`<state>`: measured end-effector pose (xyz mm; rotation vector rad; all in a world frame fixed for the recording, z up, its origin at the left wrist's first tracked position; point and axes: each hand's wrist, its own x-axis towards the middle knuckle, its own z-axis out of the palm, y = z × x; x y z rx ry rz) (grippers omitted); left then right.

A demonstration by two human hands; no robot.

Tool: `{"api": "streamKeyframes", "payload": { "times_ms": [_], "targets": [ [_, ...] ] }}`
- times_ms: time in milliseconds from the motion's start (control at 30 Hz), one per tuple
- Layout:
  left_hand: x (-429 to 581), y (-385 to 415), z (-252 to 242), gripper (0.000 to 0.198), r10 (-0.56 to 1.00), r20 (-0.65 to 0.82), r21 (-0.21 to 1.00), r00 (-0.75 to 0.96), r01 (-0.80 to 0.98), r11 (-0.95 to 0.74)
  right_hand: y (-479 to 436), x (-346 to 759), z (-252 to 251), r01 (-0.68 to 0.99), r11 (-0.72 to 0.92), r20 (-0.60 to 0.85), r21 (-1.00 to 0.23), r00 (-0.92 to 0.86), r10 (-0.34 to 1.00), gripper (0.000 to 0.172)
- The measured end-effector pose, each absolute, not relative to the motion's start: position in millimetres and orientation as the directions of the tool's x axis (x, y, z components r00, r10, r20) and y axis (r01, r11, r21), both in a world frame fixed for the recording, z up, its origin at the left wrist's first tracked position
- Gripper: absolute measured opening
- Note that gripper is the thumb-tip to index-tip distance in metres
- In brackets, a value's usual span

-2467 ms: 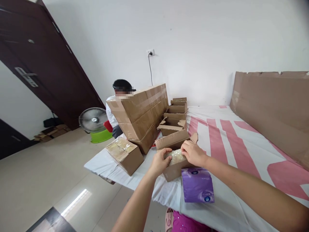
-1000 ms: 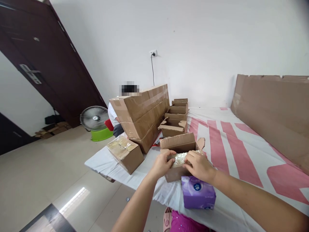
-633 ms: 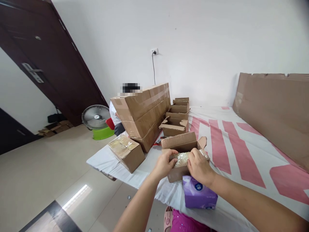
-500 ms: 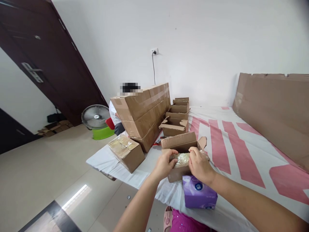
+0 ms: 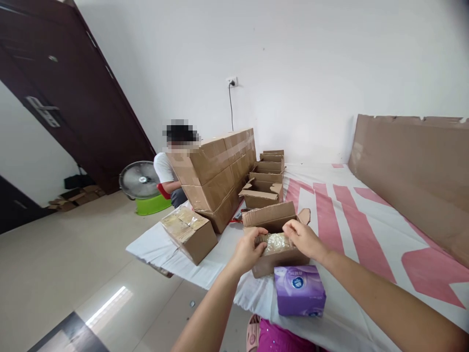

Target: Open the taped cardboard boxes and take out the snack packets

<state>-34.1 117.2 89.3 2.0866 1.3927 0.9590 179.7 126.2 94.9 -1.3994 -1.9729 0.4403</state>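
A small cardboard box (image 5: 269, 265) stands with its flaps up near the table's front edge. Inside lies a shiny bundle in clear plastic (image 5: 277, 243), its contents too blurred to name. My left hand (image 5: 251, 250) is closed at the box's left end, thumb and fingers gripping the edge there. Over the right end, my right hand (image 5: 305, 239) has its fingers bent together by the bundle's far right corner; what they pinch is hidden. Just in front of the box sits a purple tissue pack (image 5: 300, 292).
Taped cartons (image 5: 216, 171) are stacked at the left, with a single closed carton (image 5: 189, 234) before them. Open boxes (image 5: 262, 191) line up behind mine. A person (image 5: 164, 168) sits beyond the stack, near a fan (image 5: 141, 180). A large cardboard sheet (image 5: 410, 171) stands at right.
My right hand has lifted slightly off the box's right end, its fingers drawn together. The left hand stays at the left end. The person behind the stack shows more now.
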Motion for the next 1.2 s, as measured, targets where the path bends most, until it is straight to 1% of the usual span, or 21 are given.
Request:
{"api": "streamKeyframes", "payload": {
  "times_ms": [100,200,367,500,667,700,800,867,933,1000,1067,1100,1133,1200],
  "targets": [
    [-34.5,117.7,88.2,0.031,0.918,0.305,0.691,0.254,0.605,-0.396,123.3,173.1,100.0,0.717,0.374,0.322,-0.588,-0.217,0.922,0.012],
    [-34.9,118.3,87.7,0.031,0.918,0.308,0.686,0.248,0.611,-0.395,122.4,166.1,101.9,0.730,0.366,0.339,-0.577,-0.193,0.921,0.018],
    [-33.6,116.4,87.7,0.031,0.920,0.309,0.678,0.240,0.623,-0.391,127.0,170.0,98.0,0.690,0.321,0.350,-0.648,-0.104,0.931,0.024],
    [-31.5,113.1,87.7,0.031,0.924,0.307,0.671,0.227,0.637,-0.379,132.9,180.9,91.5,0.577,0.281,0.293,-0.767,-0.074,0.953,0.022],
    [-31.1,113.5,89.0,0.027,0.928,0.314,0.663,0.202,0.652,-0.366,133.8,197.3,94.7,0.372,0.218,0.198,-0.902,-0.090,0.976,0.009],
    [-31.5,114.9,89.1,0.026,0.928,0.318,0.662,0.195,0.654,-0.365,132.1,201.8,97.2,0.330,0.216,0.192,-0.919,-0.105,0.976,0.011],
    [-32.5,120.1,88.2,0.026,0.924,0.334,0.659,0.186,0.654,-0.370,122.7,217.2,103.8,0.224,0.227,0.198,-0.948,-0.142,0.970,0.024],
    [-32.0,121.9,86.9,0.026,0.917,0.349,0.657,0.192,0.648,-0.385,113.7,227.0,105.2,0.172,0.227,0.203,-0.959,-0.145,0.968,0.027],
    [-30.5,119.7,85.8,0.026,0.907,0.372,0.652,0.199,0.639,-0.408,104.1,235.7,103.6,0.121,0.218,0.202,-0.969,-0.132,0.971,0.023],
    [-28.9,113.1,86.0,0.027,0.887,0.414,0.643,0.204,0.625,-0.443,95.2,243.6,99.5,0.100,0.216,0.204,-0.971,-0.123,0.971,0.015],
    [-29.3,105.6,88.5,0.025,0.844,0.507,0.621,0.176,0.604,-0.499,88.0,250.9,93.8,0.125,0.225,0.208,-0.966,-0.132,0.969,0.006],
    [-30.9,103.5,90.6,0.023,0.815,0.563,0.609,0.139,0.596,-0.523,85.2,254.1,90.5,0.149,0.225,0.205,-0.963,-0.139,0.969,0.005],
    [-33.7,103.6,93.2,0.021,0.788,0.611,0.607,0.079,0.593,-0.530,83.0,256.9,87.1,0.170,0.221,0.198,-0.960,-0.143,0.970,0.007],
    [-42.2,112.9,98.8,0.018,0.756,0.650,0.639,-0.080,0.596,-0.486,79.9,260.5,80.5,0.208,0.209,0.184,-0.956,-0.132,0.974,0.012]
  ]
}}
